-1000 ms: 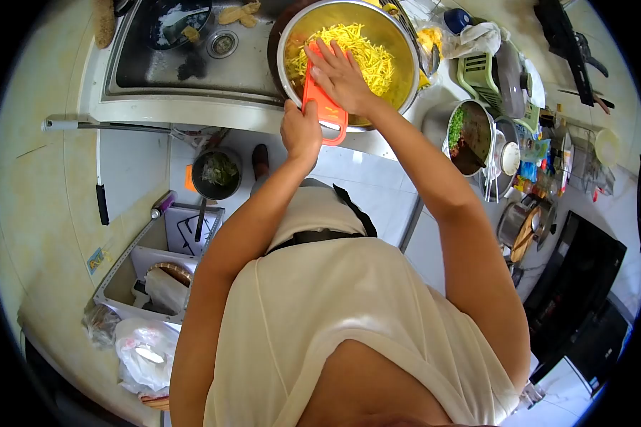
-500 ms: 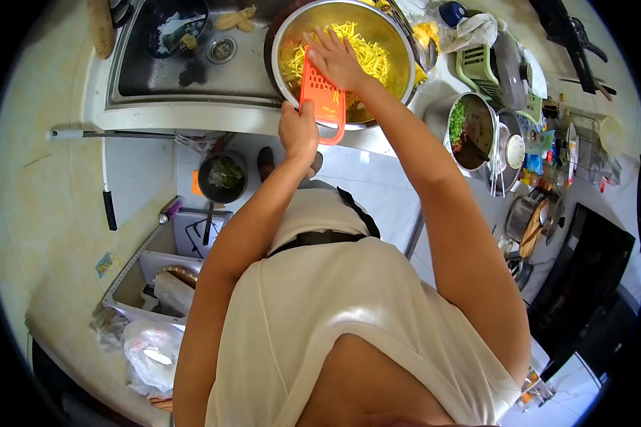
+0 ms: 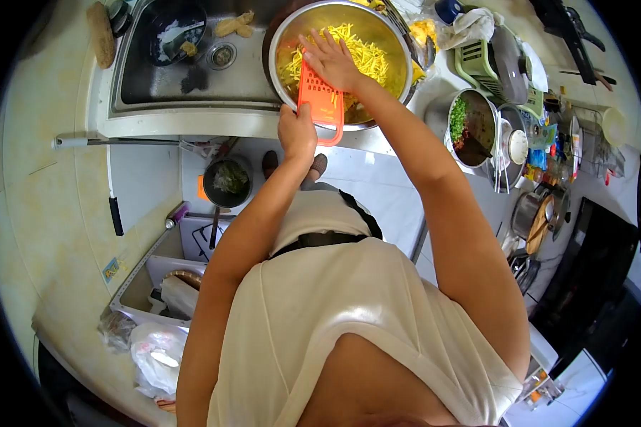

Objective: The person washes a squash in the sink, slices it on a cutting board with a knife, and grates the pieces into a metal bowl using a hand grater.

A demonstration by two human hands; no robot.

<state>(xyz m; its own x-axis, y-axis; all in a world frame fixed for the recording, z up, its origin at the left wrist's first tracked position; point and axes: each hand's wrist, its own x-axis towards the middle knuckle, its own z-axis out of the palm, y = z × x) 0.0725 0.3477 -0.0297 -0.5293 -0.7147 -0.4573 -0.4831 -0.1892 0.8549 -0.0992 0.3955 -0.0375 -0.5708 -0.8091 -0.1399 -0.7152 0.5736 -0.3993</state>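
An orange-red grater [image 3: 322,107] slants over the near rim of a large steel bowl [image 3: 283,25], its handle loop hanging outside the bowl. My left hand [image 3: 297,133] is closed on the grater's lower left edge. Stretched across the upper end of the grater is my right hand [image 3: 330,62], palm down with fingers spread; whatever lies beneath the palm is hidden. Yellow shreds [image 3: 367,60] heap up inside the bowl, and a few cling to the grater's face.
Left of the bowl is a sink [image 3: 249,82] holding a dark pan [image 3: 160,50] and tan scraps [image 3: 233,25]. On the right stand a steel pot [image 3: 486,114] with chopped greens and a green basket [image 3: 475,67]. Below the counter sits a dark saucepan [image 3: 228,196].
Both hands and the grater keep nearly the same position on the bowl. The camera view has shifted slightly, moving the surroundings a little in the picture.
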